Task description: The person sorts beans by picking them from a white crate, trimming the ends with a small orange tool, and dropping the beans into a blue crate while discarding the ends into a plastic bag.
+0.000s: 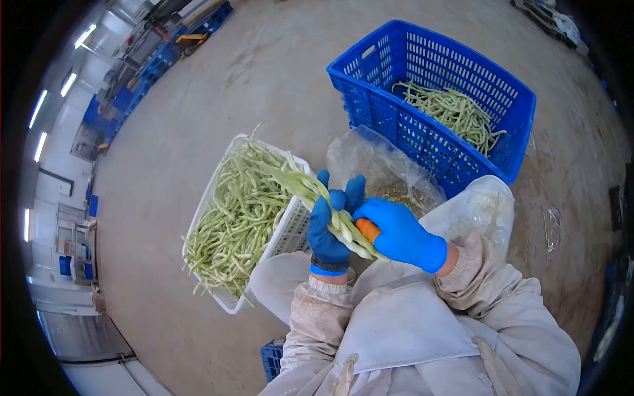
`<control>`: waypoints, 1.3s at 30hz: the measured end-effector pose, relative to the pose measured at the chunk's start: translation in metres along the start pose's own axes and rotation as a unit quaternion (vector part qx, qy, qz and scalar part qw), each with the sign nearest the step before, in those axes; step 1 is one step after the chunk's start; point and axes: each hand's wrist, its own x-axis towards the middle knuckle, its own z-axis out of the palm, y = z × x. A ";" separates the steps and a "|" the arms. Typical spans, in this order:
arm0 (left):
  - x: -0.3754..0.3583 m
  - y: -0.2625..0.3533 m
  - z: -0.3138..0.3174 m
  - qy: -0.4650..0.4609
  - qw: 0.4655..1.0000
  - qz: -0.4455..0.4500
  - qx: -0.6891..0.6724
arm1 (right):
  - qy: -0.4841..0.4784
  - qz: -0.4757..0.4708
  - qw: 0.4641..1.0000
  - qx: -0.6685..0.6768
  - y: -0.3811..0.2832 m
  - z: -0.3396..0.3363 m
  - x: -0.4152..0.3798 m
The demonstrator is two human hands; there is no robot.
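A bundle of long pale green beans [300, 183] lies across my left hand [330, 231], whose dark blue gloved fingers wrap round it. The bundle slants from the white basket's side down toward my lap. My right hand [403, 232], in a bright blue glove, is closed at the lower end of the bundle, around a small orange object [367, 230] that touches the beans; what this object is cannot be made out. To the left, a white basket [285, 231] is heaped with green beans [239, 214].
A blue crate [422, 135] holding some beans [456, 113] stands at the upper right. Between the containers lies a clear plastic bag [370, 158] with scraps inside. A blue stool-like object [271, 360] shows beside my lap. Blue crates [158, 63] line the far left.
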 end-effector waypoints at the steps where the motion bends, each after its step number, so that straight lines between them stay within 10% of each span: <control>1: 0.001 0.000 0.000 -0.001 1.000 -0.002 -0.001 | 0.025 -0.042 0.995 -0.085 0.004 0.001 0.000; 10: -0.001 -0.018 -0.042 0.224 0.946 -0.232 0.042 | -0.157 -0.270 0.866 -0.391 0.042 -0.036 0.021; 12: -0.001 -0.014 -0.023 0.237 0.942 -0.233 0.033 | -0.078 -0.273 0.871 -0.400 0.057 -0.066 0.035; 17: 0.007 -0.005 -0.006 0.154 0.974 -0.155 -0.053 | 0.123 -0.101 0.917 -0.366 0.069 -0.111 0.033; 20: 0.012 -0.001 0.005 0.085 0.985 -0.075 -0.128 | 0.053 -0.071 0.921 -0.378 0.080 -0.095 -0.001; 24: 0.020 -0.002 0.003 0.025 0.983 -0.044 -0.177 | -0.084 0.032 0.990 -0.106 0.066 -0.074 -0.031; 30: 0.027 -0.012 0.012 0.052 0.995 -0.018 -0.084 | -0.046 0.035 0.981 0.187 0.034 -0.029 -0.033; 39: 0.028 -0.017 0.010 0.053 0.998 0.038 0.019 | 0.015 0.060 0.985 0.159 0.028 -0.014 -0.028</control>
